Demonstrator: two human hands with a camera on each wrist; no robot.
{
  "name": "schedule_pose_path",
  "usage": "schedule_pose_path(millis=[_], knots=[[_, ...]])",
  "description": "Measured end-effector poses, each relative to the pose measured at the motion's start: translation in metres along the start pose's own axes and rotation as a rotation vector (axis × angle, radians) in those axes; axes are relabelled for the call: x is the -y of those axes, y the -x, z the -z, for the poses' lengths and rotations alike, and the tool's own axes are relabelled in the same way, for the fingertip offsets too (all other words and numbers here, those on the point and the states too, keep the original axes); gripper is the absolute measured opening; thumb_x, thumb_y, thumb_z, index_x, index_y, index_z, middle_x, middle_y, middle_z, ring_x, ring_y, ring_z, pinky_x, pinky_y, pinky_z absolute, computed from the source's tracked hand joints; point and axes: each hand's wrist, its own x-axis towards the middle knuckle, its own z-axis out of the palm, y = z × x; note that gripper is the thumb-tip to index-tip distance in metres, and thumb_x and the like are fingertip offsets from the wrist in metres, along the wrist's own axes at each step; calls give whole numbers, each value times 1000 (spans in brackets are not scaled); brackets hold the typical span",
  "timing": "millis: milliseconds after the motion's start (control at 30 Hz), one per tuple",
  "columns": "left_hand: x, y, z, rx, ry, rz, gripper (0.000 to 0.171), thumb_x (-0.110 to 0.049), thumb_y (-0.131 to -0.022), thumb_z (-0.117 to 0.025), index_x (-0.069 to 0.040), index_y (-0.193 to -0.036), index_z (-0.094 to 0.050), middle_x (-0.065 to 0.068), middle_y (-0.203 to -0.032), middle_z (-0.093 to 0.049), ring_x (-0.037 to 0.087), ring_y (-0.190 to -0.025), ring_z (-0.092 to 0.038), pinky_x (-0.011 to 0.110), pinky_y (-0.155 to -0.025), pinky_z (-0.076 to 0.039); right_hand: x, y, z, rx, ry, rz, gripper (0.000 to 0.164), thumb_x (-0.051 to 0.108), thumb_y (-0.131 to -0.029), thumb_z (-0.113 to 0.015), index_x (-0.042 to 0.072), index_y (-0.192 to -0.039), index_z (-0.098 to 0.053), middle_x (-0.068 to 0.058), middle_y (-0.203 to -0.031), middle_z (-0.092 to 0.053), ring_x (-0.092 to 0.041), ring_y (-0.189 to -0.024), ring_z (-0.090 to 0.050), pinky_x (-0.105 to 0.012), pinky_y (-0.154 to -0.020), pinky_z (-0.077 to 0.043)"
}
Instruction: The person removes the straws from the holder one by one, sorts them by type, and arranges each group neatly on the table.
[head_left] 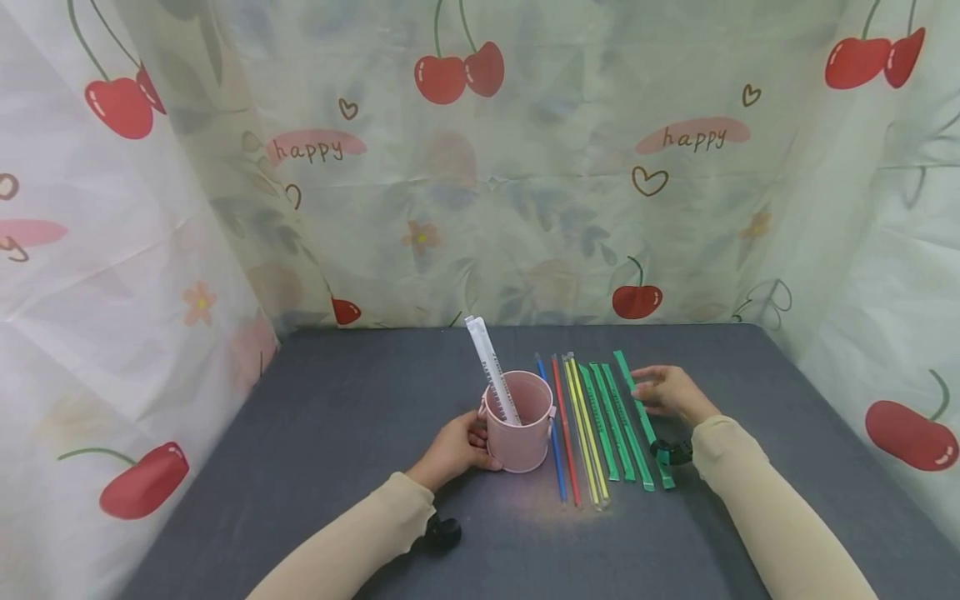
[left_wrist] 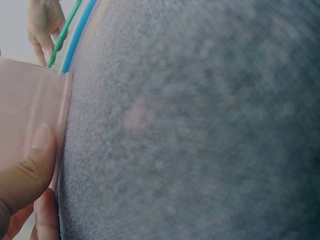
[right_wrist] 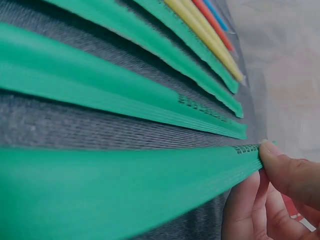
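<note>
In the head view my left hand [head_left: 456, 446] grips the left side of a small pink bucket [head_left: 517, 450], which stands upright on the table. White paper-wrapped straws [head_left: 491, 367] lean in it towards the far left. To the right, my right hand [head_left: 675, 392] is at the outermost green wrapped straw [head_left: 642, 417]. The right wrist view shows thumb and fingers pinching that straw [right_wrist: 125, 185] near one end. In the left wrist view, my left thumb [left_wrist: 30, 170] presses on the bucket wall [left_wrist: 25, 105]; some of the fingers are hidden.
Between bucket and right hand lie a blue straw [head_left: 557, 458], a red straw [head_left: 566, 429], yellow straws [head_left: 583, 425] and more green wrapped straws [head_left: 617, 425], roughly side by side. Cherry-patterned curtain [head_left: 487, 208] hangs behind the dark table [head_left: 360, 400] and along both sides.
</note>
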Motion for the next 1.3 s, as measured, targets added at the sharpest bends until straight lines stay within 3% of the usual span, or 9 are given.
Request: schedule_pose_path(millis=[433, 1300], knots=[[-3, 1, 0, -1, -5, 13, 56, -5, -65, -88, -1, -111, -57, 9, -95, -62, 16, -81, -60, 30, -71, -55, -5, -3, -5, -9, -3, -32, 48, 4, -92, -62, -7, -136, -45, -14, -104, -68, -11, -82, -64, -36, -75, -57], [-2, 2, 1, 1, -27, -12, 55, -8, -66, -89, -2, -110, -57, 8, -94, -62, 15, -81, -59, 30, -71, -55, -8, -5, -15, -23, 58, -69, 47, 2, -92, -63, -6, -135, -47, -23, -117, -61, -25, -97, -65, -37, -79, -57]])
